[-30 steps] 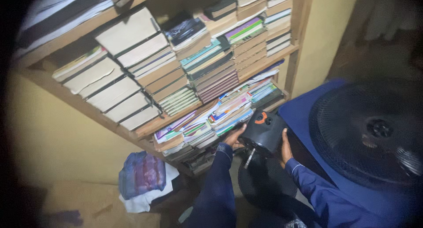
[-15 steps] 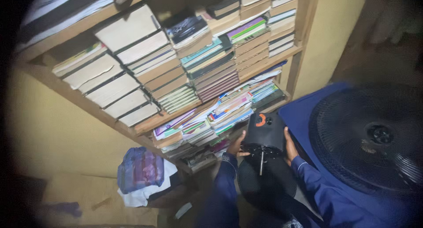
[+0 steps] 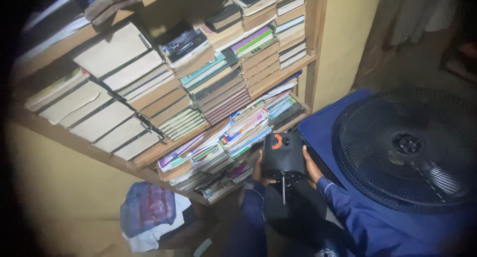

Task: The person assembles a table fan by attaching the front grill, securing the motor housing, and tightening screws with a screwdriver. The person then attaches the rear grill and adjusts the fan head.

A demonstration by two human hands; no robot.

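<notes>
Motor [image 3: 283, 155] tilted upright since; black, orange ring, shaft down; both hands clasp it.

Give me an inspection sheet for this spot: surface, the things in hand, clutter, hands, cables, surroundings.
Surface: blue cloth at right, fan grille lying on it.
Things in hand: black fan motor with orange knob, shaft pointing down.
Clutter: bundled blue bag on white cloth on the floor.
Hands: left hand and right hand grip the motor's sides.
Cables: nothing seen.
Surroundings: wooden bookshelf crammed with stacked books, yellow wall, dim light.
</notes>
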